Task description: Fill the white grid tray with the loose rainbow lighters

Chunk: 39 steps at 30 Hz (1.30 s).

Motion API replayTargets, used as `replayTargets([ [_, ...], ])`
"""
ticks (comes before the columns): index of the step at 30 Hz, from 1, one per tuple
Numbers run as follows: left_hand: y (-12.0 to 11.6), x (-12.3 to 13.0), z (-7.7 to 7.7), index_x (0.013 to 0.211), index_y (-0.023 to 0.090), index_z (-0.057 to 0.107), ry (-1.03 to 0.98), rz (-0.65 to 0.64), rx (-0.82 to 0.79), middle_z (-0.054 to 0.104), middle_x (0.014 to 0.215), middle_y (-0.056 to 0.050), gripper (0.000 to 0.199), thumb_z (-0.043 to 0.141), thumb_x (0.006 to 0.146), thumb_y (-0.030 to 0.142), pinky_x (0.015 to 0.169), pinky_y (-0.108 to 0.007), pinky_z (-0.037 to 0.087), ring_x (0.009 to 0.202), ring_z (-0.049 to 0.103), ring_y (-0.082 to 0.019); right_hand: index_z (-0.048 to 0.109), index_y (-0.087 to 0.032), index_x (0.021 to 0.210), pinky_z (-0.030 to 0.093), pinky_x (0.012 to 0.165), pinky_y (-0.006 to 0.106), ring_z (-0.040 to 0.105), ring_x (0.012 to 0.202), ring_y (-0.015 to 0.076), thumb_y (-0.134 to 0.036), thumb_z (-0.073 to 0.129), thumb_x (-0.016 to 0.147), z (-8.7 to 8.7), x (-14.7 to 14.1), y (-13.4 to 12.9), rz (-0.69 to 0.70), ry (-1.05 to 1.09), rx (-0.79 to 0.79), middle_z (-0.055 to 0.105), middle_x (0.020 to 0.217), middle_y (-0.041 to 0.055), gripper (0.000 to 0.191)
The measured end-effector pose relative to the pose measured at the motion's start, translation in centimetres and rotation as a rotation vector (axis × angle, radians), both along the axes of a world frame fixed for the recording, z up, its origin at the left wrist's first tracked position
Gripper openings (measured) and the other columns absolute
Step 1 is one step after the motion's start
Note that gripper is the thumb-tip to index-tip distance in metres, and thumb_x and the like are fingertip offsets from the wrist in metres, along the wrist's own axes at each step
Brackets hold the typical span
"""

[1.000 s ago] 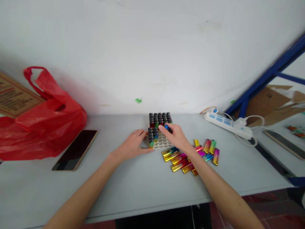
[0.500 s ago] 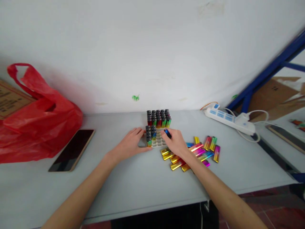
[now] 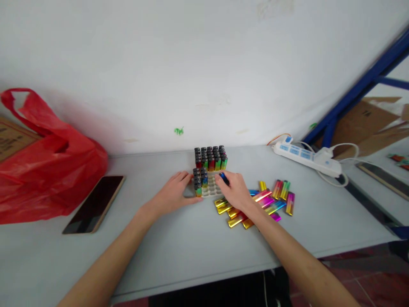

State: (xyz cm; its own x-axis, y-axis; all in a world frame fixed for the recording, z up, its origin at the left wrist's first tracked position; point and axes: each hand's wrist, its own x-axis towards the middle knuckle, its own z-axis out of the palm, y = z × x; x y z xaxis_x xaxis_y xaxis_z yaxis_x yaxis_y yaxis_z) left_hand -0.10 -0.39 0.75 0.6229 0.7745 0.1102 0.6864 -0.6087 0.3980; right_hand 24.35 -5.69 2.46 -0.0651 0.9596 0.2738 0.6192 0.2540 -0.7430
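My left hand [image 3: 171, 195] holds the left side of a pale tray [image 3: 212, 190] with rows of round holes, its thumb at the front corner. Two columns of black-topped lighters [image 3: 197, 190] stand upright along the tray's left side. Over the right part of the tray, my right hand [image 3: 235, 190] is closed on a dark blue lighter [image 3: 224, 178], tilted and partly hidden by the fingers. Just behind the tray stands a block of upright lighters [image 3: 211, 161]. Shiny multicoloured lighter casings [image 3: 238, 219] lie in a loose pile beside and under my right wrist.
On the left are a red plastic bag [image 3: 60, 170] and a phone [image 3: 94, 204] lying flat. At the back right lies a white power strip [image 3: 306, 157] with cables, close to a blue metal frame [image 3: 354, 94]. The wall [image 3: 143, 76] rises behind the table [image 3: 153, 256].
The view has shifted slightly. Both hands stay almost where they were at the tray, with the blue lighter still in my right hand.
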Motion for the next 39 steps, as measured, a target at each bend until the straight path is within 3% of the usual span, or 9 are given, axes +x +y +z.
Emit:
replayTargets([
  [4,-0.2,0.1,0.3,0.113,0.021,0.067,-0.021,-0.009,0.002,0.07,0.117,-0.013,0.06,0.075,0.084,0.072,0.102,-0.05,0.055,0.11,0.067,-0.034,0.052,-0.025,0.086,0.042,0.068,0.03,0.058,0.067,0.0184,-0.049,0.046,0.111,0.0,0.1,-0.1,0.056,-0.001,0.017,0.061,0.073,-0.0009,0.035],
  [9,-0.3,0.2,0.5,0.109,0.021,0.067,-0.001,-0.011,0.017,0.07,0.114,-0.013,0.057,0.075,0.085,0.072,0.102,-0.049,0.054,0.109,0.067,-0.034,0.059,-0.022,0.094,0.05,0.087,0.035,0.065,0.094,0.0233,-0.046,0.046,0.113,0.0,0.7,0.0,0.15,-0.086,0.176,0.067,0.101,0.009,0.034],
  [15,-0.3,0.2,0.4,0.111,0.02,0.067,-0.005,-0.009,0.0,0.069,0.117,-0.013,0.057,0.077,0.085,0.07,0.103,-0.049,0.054,0.112,0.066,-0.035,0.056,-0.023,0.083,0.046,0.071,0.031,0.06,0.07,0.0184,-0.049,0.052,0.112,0.6,1.1,-0.3,0.25,-0.107,0.047,0.065,0.077,0.0004,0.039],
  [21,-0.4,0.2,0.5,0.115,0.02,0.065,0.012,0.004,-0.026,0.069,0.12,-0.013,0.06,0.078,0.084,0.07,0.106,-0.05,0.053,0.115,0.066,-0.035,0.063,-0.022,0.095,0.049,0.073,0.033,0.069,0.078,0.0219,-0.039,0.056,0.113,-0.3,0.7,0.1,0.295,-0.208,0.04,0.074,0.088,0.0044,0.025],
  [25,-0.3,0.2,0.2,0.114,0.02,0.065,-0.007,-0.006,-0.006,0.069,0.118,-0.013,0.058,0.078,0.085,0.069,0.105,-0.051,0.053,0.114,0.066,-0.036,0.067,-0.019,0.107,0.051,0.089,0.038,0.073,0.097,0.0254,-0.037,0.054,0.113,0.0,0.6,0.1,0.362,-0.366,0.135,0.078,0.106,0.0098,0.023],
  [30,-0.1,0.1,0.0,0.113,0.021,0.066,-0.025,-0.007,-0.011,0.07,0.119,-0.013,0.054,0.077,0.085,0.066,0.106,-0.051,0.053,0.115,0.066,-0.036,0.069,-0.016,0.112,0.046,0.093,0.042,0.073,0.096,0.0287,-0.043,0.06,0.11,0.8,-1.0,-0.7,0.226,-0.586,0.115,0.08,0.103,0.0126,0.029],
  [33,0.0,0.1,-0.1,0.111,0.02,0.066,-0.013,-0.009,-0.008,0.07,0.117,-0.012,0.055,0.075,0.086,0.069,0.104,-0.051,0.054,0.114,0.066,-0.036,0.071,-0.015,0.103,0.043,0.095,0.044,0.074,0.094,0.0299,-0.048,0.067,0.106,1.1,-1.7,-1.1,0.101,-0.634,0.039,0.081,0.097,0.0132,0.033],
  [36,0.1,0.1,-0.1,0.11,0.02,0.066,-0.01,-0.005,-0.005,0.069,0.115,-0.012,0.059,0.073,0.085,0.073,0.103,-0.05,0.055,0.112,0.066,-0.035,0.072,-0.016,0.092,0.043,0.095,0.042,0.074,0.089,0.0267,-0.052,0.069,0.104,1.4,-1.2,-1.0,0.103,-0.595,-0.013,0.081,0.092,0.0102,0.038],
  [39,0.2,0.0,-0.2,0.11,0.02,0.066,-0.018,0.002,0.002,0.069,0.116,-0.012,0.062,0.073,0.084,0.076,0.103,-0.049,0.056,0.112,0.067,-0.035,0.073,-0.018,0.092,0.045,0.093,0.038,0.073,0.085,0.0227,-0.05,0.062,0.109,2.1,0.8,-0.7,0.143,-0.492,-0.001,0.08,0.088,0.0064,0.038],
])
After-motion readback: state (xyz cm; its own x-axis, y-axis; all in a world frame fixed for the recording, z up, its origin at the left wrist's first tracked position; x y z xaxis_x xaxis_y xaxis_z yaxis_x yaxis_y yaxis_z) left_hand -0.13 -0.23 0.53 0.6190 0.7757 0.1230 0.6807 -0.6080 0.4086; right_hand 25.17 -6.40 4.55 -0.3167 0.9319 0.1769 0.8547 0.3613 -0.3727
